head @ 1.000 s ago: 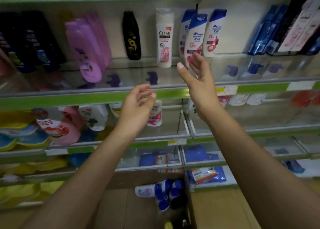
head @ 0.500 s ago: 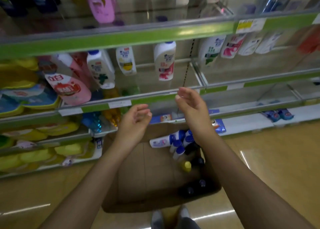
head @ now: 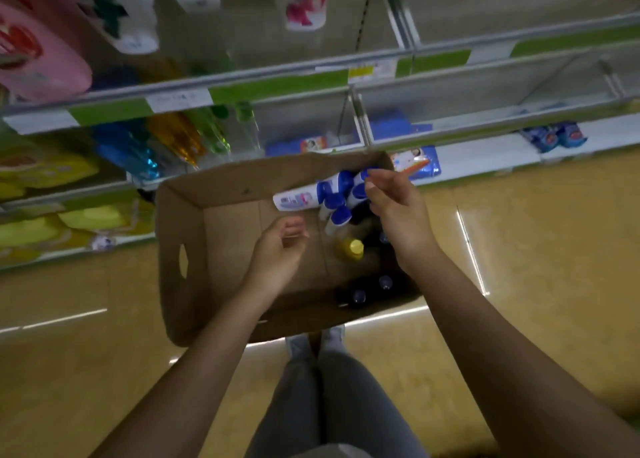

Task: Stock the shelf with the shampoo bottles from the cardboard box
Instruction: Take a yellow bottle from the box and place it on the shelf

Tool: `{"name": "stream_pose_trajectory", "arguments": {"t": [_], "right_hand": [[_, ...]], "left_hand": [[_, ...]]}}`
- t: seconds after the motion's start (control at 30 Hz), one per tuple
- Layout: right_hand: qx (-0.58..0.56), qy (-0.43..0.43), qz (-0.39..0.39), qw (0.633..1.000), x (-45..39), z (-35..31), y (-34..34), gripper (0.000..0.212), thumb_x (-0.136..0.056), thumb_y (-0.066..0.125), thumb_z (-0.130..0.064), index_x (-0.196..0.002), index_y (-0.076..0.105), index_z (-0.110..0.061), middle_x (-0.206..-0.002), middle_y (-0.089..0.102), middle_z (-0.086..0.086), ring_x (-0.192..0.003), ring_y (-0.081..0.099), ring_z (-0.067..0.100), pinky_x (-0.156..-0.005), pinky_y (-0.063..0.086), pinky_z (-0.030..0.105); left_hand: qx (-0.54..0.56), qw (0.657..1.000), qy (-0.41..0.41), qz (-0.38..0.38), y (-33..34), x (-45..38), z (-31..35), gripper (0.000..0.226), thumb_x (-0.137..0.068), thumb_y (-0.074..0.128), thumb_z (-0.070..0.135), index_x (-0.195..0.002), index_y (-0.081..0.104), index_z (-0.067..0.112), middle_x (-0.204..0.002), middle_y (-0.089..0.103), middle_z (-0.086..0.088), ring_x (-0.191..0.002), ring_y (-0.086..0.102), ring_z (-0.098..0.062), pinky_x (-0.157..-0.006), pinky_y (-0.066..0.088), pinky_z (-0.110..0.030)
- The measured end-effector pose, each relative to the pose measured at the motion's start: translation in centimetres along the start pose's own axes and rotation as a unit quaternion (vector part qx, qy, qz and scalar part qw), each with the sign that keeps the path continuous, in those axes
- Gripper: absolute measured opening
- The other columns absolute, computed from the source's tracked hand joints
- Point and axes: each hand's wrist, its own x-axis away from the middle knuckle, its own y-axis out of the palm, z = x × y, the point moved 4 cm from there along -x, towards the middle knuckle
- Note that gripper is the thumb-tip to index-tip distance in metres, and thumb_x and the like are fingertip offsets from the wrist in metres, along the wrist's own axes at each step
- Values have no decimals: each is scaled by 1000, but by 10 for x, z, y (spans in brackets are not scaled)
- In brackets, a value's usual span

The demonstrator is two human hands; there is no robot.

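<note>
Head view: both hands, left hand (head: 277,250) and right hand (head: 391,208), hover empty and loosely curled over the cardboard box (head: 183,222) (several shampoo bottles (head: 298,198) left); stocking looks unfinished.

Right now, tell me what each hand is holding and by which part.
Nothing is held. The left hand hangs loosely curled over the cardboard box. The right hand reaches the blue-capped shampoo bottles, its fingers not yet closed on one.
</note>
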Motion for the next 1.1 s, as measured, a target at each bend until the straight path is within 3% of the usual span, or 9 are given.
{"name": "stream_pose_trajectory", "arguments": {"t": [0.13,0.27,0.4,0.73,0.93,1.1], "right_hand": [[67,52,1,996,-10,47,-8,27,-96,57,-19,-123,60,-17,-116,64,-4,-107,59,10,-95,47,28],[136,106,-19,985,-17,93,-5,31,-96,58,-20,-127,58,-18,-118,61,-4,-107,55,9,-86,42,21],[186,140,-31,972,-24,129,8,37,-96,58,-23,-132,54,-17,-124,59,0,-111,52,12,-95,43,28],[365,106,-45,924,-49,170,31,44,-93,61,-15,-135,48,-14,-124,60,11,-113,59,27,-84,43,27],[366,68,-44,927,-45,158,27,32,-93,59,-10,-125,59,-13,-114,65,10,-105,62,25,-84,49,31],[318,43,-85,943,-39,129,30,22,-92,61,-10,-114,64,-11,-106,65,6,-92,56,14,-85,50,31]], "left_hand": [[-25,998,-55,14,11,-11,-40,18,-92,56,16,-96,58,33,-96,60,15,-93,57,-3,-75,43,-16],[-42,992,-111,48,10,-13,-82,21,-93,54,11,-112,59,18,-102,60,3,-93,55,-10,-67,39,-15],[-60,987,-142,43,8,-7,-111,25,-94,53,15,-119,57,19,-108,58,4,-98,53,-10,-67,37,-13],[-65,983,-164,52,-8,-15,-139,23,-94,53,14,-116,58,18,-111,62,0,-105,56,-13,-71,37,-12],[-76,983,-163,37,-6,-11,-132,26,-95,53,16,-121,57,18,-112,58,3,-101,52,-9,-69,36,-12],[-61,988,-141,20,-2,-10,-113,25,-95,51,18,-120,56,22,-114,61,2,-108,56,-13,-84,42,-23]]}}
